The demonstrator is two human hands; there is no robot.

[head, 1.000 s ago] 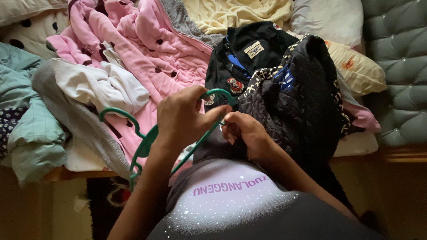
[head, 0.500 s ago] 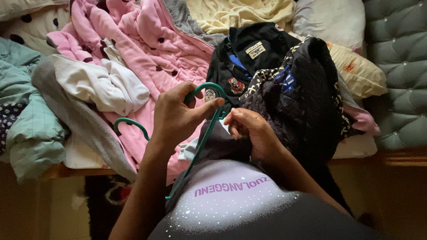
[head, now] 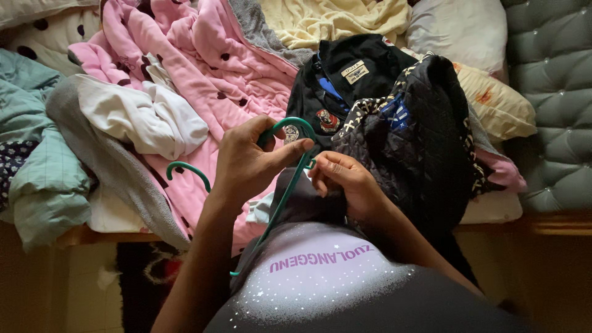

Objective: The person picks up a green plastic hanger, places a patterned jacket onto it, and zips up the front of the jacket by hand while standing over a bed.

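Holding a green plastic hanger (head: 290,179) up in front of my chest, I have my left hand (head: 250,163) clenched around its neck just below the hook, the thumb stretched along the top and the hook curling over my fingers. A second green hook (head: 185,172) shows just to the left of that hand — whether it belongs to another hanger held in the same grip I cannot tell. My right hand (head: 345,182) sits just beside the left, touching the hanger's shoulder, its fingers pinched on the dark grey garment (head: 302,203) that hangs down from the hanger toward my lap; the lilac printed panel of a top (head: 320,265) lies below both hands.

Just beyond my right hand, a black quilted jacket (head: 413,142) with a patterned trim is heaped on the bed, and behind it lies a black jacket (head: 345,74) with sewn badges and a label at the collar. Beyond my left hand spreads a pink spotted fleece (head: 209,68), with a white garment (head: 142,117) and a grey one (head: 111,166) crumpled to its left. Farther left — well apart from the hands — is a pale green checked cloth (head: 43,172). A cream blanket (head: 333,18) and pillows (head: 462,31) lie at the far side, and a grey tufted headboard (head: 555,92) stands to the right.
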